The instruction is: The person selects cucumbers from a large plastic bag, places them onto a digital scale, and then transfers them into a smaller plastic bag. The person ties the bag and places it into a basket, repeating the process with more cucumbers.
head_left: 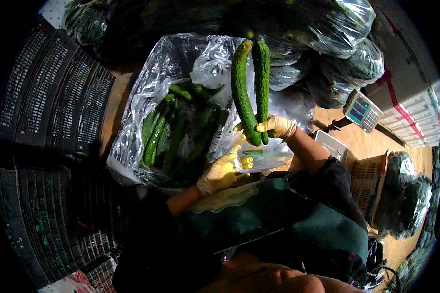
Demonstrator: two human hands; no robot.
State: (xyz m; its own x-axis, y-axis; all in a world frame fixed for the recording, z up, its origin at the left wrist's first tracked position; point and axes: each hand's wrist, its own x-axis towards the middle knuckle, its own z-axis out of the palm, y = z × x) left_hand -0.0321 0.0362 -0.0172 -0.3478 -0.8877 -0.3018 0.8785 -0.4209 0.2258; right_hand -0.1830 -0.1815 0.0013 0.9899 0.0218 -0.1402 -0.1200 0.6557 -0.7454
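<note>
My right hand (277,127), in a thin yellow glove, grips two long green cucumbers by their lower ends. One cucumber (242,84) is curved, the other (262,80) is straighter, and both point away from me. My left hand (220,174), gloved alike, is held with its fingers spread near the edge of a clear plastic bag (275,154). A piece of green cucumber (253,152) shows inside that bag. To the left lies a large container lined with clear plastic (139,88), holding many cucumbers (161,135).
Stacked black plastic crates (58,88) stand at the left. Filled plastic bags (337,69) are heaped at the back. A scale's display (362,110) and platform (331,148) are at the right, near a basket (366,175) and more bagged produce (401,201).
</note>
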